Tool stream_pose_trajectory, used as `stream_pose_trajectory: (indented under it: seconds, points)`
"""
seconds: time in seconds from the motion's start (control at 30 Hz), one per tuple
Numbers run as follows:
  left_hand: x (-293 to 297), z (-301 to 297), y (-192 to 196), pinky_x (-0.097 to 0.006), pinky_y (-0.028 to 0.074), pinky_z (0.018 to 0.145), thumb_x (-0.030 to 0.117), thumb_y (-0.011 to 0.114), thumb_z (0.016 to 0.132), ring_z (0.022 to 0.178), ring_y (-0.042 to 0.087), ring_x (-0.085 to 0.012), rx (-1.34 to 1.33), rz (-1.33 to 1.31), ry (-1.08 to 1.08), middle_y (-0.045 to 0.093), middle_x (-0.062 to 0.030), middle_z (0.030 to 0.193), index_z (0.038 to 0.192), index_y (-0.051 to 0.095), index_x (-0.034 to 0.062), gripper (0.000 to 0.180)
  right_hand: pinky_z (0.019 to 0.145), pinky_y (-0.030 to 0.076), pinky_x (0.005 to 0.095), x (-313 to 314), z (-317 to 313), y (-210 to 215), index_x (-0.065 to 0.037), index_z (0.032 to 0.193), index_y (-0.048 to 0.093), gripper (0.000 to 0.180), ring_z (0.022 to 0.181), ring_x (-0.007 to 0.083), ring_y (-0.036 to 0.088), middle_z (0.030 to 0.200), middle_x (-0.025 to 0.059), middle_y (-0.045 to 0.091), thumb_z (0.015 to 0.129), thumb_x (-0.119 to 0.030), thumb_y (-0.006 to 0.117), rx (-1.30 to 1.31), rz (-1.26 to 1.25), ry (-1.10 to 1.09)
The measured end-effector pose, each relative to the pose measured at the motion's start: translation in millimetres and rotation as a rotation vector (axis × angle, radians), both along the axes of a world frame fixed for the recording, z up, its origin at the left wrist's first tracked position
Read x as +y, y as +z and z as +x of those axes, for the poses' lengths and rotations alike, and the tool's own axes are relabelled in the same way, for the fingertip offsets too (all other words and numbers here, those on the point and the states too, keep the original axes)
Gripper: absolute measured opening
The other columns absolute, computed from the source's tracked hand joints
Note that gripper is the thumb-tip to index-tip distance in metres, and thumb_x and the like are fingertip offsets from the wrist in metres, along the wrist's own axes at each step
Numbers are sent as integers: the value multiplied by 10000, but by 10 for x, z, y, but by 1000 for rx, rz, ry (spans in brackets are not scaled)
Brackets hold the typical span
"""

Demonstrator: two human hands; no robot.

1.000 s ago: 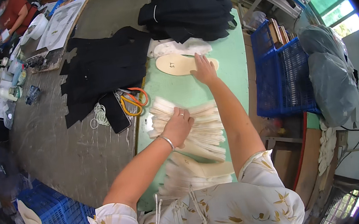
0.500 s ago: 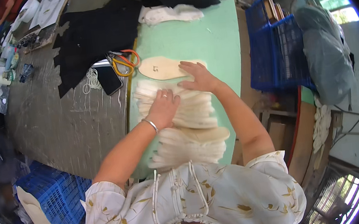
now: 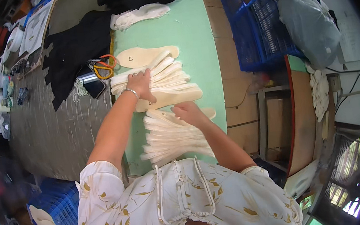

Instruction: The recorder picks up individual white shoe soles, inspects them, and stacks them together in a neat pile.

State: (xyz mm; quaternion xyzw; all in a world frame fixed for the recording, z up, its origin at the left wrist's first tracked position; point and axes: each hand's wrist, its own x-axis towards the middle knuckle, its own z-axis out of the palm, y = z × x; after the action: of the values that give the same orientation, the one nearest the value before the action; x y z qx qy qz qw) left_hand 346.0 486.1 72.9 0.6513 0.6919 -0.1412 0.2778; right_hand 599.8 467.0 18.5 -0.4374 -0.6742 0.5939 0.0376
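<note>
Two rows of cream, fleecy shoe insoles lie on the green tabletop in front of me. My left hand [image 3: 142, 86] rests across the farther row [image 3: 170, 74], fingers spread from the thumb. That thumb touches a smooth-faced insole [image 3: 180, 96] at the row's near side. Just nearer, my right hand [image 3: 190, 114] is curled, thumb and fingers together, over the far end of the nearer row [image 3: 172, 138]. Whatever its fingertips hold is hidden. One flat insole [image 3: 148, 55] with a dark mark lies beyond the farther row.
Orange-handled scissors [image 3: 105, 67], a phone [image 3: 94, 85] and a white cord [image 3: 80, 89] lie at the left. Black cloth [image 3: 75, 49] covers part of the grey table. Blue crates [image 3: 256, 35] stand right of the table; another crate [image 3: 63, 207] is at lower left.
The farther insoles have shifted away from me, and a gap now divides the two rows. My right hand has come nearer from the single insole and curled. The view has swung right.
</note>
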Motion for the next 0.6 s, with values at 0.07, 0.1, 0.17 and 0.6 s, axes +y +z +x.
stream_pose_trajectory:
  seconds: [0.07,0.1,0.17,0.6]
  points:
    - [23,-39,-60,-452,350,1060,489,885,465,1249,527,-354,-12,17,-4,565,-222,1310,1487,280,22,1276,766,586,403,-112,-235,-59,-6,1408,466,716,962,281,678,1310,195,565,892,-428,727,100,-622,-381]
    - [5,-90,-103,-448,354,1055,490,886,467,1238,538,-345,8,16,1,572,-221,1303,1497,266,19,1292,851,562,465,-80,-395,-49,-33,1449,418,803,1037,297,650,1297,163,566,896,-554,676,83,-843,-611]
    - [120,2,-94,-467,371,1048,493,886,472,1235,549,-356,2,20,-35,570,-236,1322,1544,193,3,1368,960,503,523,95,-401,-385,-61,1484,367,883,1148,304,598,1316,151,560,878,-642,639,301,-936,-610]
    - [-555,-337,690,-356,437,1051,422,846,563,1247,552,-372,-416,182,201,533,-295,1353,1528,191,-60,1262,1084,415,462,-351,-965,277,-72,1517,312,747,1368,292,433,1475,135,451,965,-471,621,994,-874,-492]
